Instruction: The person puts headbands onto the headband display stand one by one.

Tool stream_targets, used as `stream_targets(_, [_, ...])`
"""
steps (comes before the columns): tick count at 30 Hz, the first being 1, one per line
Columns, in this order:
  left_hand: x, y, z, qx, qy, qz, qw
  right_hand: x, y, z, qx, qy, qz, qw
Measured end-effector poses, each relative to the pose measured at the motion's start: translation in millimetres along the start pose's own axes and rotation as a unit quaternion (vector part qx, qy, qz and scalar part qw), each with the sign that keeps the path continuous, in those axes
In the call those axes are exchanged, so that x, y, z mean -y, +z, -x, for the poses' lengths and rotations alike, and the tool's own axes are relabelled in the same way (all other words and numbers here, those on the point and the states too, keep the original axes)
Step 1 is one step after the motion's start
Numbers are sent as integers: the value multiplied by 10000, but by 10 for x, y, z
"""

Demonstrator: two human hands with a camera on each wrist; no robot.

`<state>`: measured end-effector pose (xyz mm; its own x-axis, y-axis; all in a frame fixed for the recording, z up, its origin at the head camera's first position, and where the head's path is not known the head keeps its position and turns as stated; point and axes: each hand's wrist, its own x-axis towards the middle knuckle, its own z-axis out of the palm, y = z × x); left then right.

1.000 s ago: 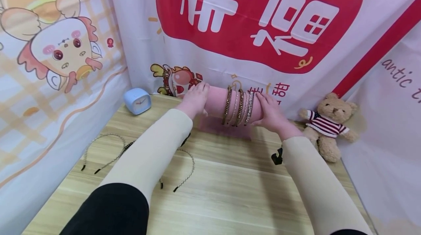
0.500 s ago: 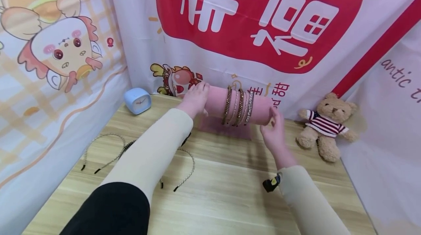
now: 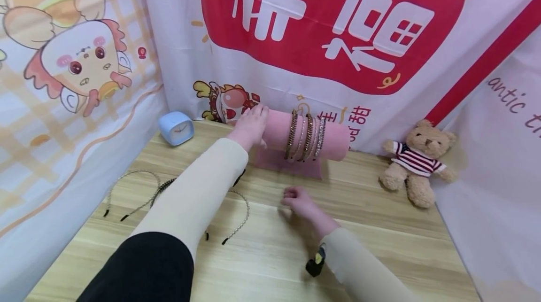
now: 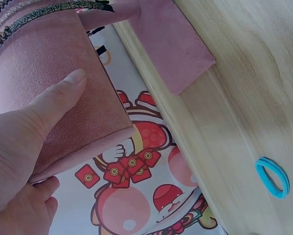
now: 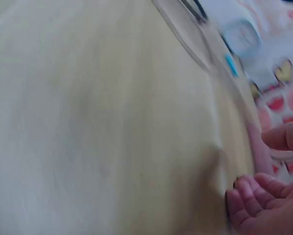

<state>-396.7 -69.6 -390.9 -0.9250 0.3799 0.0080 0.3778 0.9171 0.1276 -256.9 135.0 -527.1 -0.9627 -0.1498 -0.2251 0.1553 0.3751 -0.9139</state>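
A pink padded headband stand (image 3: 279, 128), its roll lying crosswise on a flat base (image 3: 291, 166), is at the back of the table. Several beaded headbands (image 3: 309, 138), gold-brown and silvery, sit around the middle of the roll. My left hand (image 3: 250, 128) grips the roll's left end; in the left wrist view the thumb (image 4: 63, 95) lies along the top and fingers curl under the edge. My right hand (image 3: 302, 204) is over the table in front of the stand, fingers loosely bent, thumb apart from them and nothing held in the right wrist view.
Several loose headbands (image 3: 247, 210) lie on the wooden table (image 3: 262, 264) at left, partly behind my left sleeve. A blue clock (image 3: 176, 129) stands at the back left, a teddy bear (image 3: 422, 163) at the right. Printed cloth walls enclose the table. A teal elastic band (image 4: 272, 177) lies on the wood.
My right hand has let go of the roll's right end and moved down and left, toward me, over the table. My left hand keeps its grip; the stand has stayed in place.
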Motion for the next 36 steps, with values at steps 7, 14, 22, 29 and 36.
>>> stream_targets(7, [11, 6, -10, -18, 21, -48, 10000, 196, 634, -32, 322, -346, 1431, 9886])
stream_targets(14, [27, 21, -5, -64, -3, -68, 10000, 255, 921, -140, 203, -554, 3015, 9516])
stream_targets(22, [21, 4, 5, -144, -6, -40, 9999, 273, 844, -95, 259, -569, 2731, 9599])
stream_targets(29, [29, 35, -19, -193, 47, -42, 9998, 233, 587, 78, 621, -170, 383, 9972])
stream_targets(36, [19, 34, -21, -184, 83, -4, 9998, 104, 54, 182, 1142, 897, -3008, 9426])
